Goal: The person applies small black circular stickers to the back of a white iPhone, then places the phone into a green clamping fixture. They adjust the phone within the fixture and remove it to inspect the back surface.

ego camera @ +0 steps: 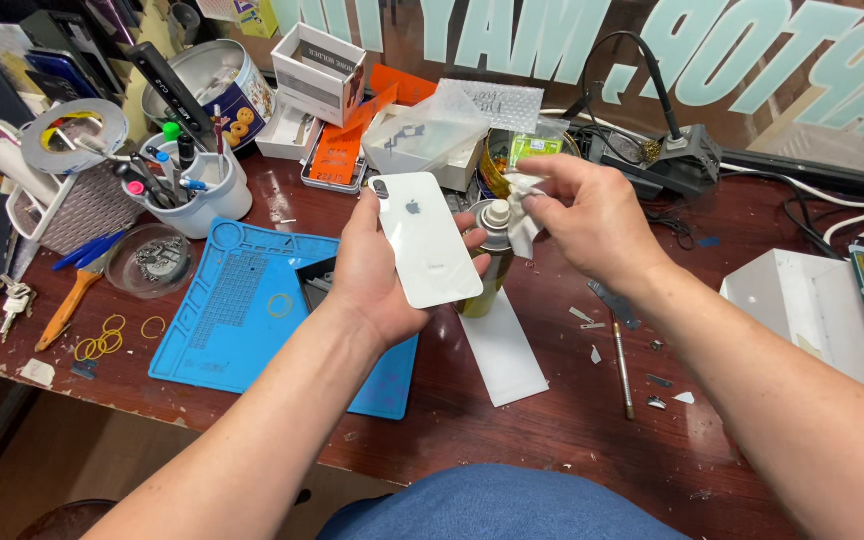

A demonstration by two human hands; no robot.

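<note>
My left hand (377, 265) is wrapped around a white phone (425, 240), back side up, held above the blue mat (232, 310), and my right hand (592, 215) pinches a small white cloth (522, 215) right by the top of a spray bottle (492, 250). I think the wiping is just getting started, because the cloth is not on the phone yet. The brown table (552, 420) is messy, with tools in a white cup (202, 195) and a window behind.

White phone (426, 238) (left hand (372, 270))
</note>
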